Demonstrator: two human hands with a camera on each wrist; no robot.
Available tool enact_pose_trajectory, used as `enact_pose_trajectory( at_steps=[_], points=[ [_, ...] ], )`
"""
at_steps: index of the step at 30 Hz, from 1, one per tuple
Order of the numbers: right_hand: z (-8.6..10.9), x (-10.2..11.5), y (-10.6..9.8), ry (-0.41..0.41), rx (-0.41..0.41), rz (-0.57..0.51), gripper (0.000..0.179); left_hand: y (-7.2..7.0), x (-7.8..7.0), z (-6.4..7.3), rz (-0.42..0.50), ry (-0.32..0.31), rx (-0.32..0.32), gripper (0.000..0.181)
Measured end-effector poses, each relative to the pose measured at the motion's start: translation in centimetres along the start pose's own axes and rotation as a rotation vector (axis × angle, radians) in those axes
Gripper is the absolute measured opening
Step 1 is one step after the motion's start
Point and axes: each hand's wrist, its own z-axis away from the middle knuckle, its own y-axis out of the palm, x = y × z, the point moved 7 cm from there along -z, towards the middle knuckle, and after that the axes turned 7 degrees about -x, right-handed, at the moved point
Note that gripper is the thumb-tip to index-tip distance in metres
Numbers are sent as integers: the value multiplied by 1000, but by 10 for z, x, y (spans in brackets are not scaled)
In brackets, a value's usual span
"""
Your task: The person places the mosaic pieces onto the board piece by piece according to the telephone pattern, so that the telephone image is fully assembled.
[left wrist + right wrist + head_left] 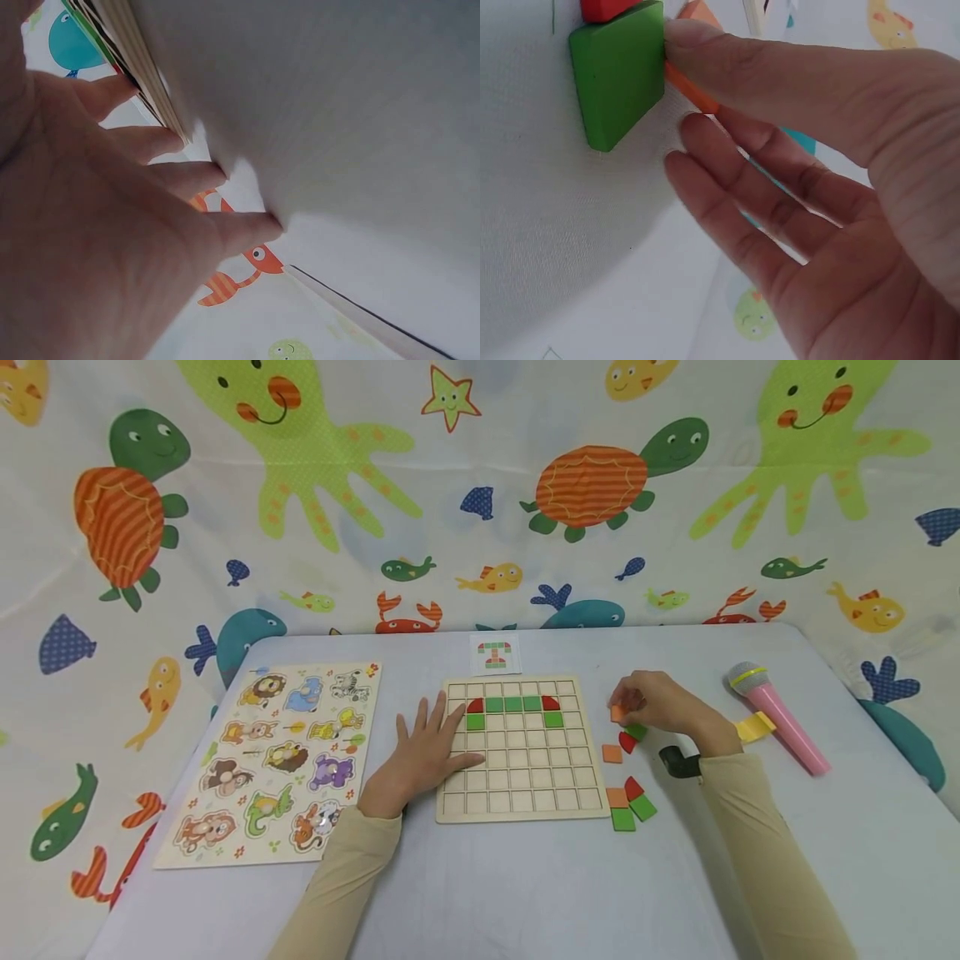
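Observation:
My right hand (663, 703) pinches an orange square tile (694, 90) between thumb and fingers, just above the table right of the wooden grid board (517, 757). In the right wrist view a green tile (619, 75) lies by the thumb tip, touching a red tile (604, 9). Fingers spread, my left hand (420, 752) rests on the board's left side. Along the board's upper part, green square tiles (512, 704) form a row between two red quarter-round tiles (551, 703), with a green tile (553, 719) under each red one. The left wrist view shows the palm and board edge.
Loose orange (612, 753), red (633, 788) and green tiles (623, 819) lie right of the board. Behind it is a pattern card (495, 655). An animal puzzle (277, 760) lies left; a pink toy microphone (783, 722) and a yellow piece (753, 727) lie right.

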Motion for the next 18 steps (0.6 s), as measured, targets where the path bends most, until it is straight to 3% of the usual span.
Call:
enact_pose_trajectory(
  at_steps=[5,10,18],
  points=[
    [-3,2,1,-37,-24,7,17,0,0,0,2,2,-4,91],
    [-5,9,4,-61,5,-5,17,1,0,0,10,0,3,91],
    [-10,41,4,-159,-28,-2,18,0,-1,1,22,-5,3,90]
  ],
)
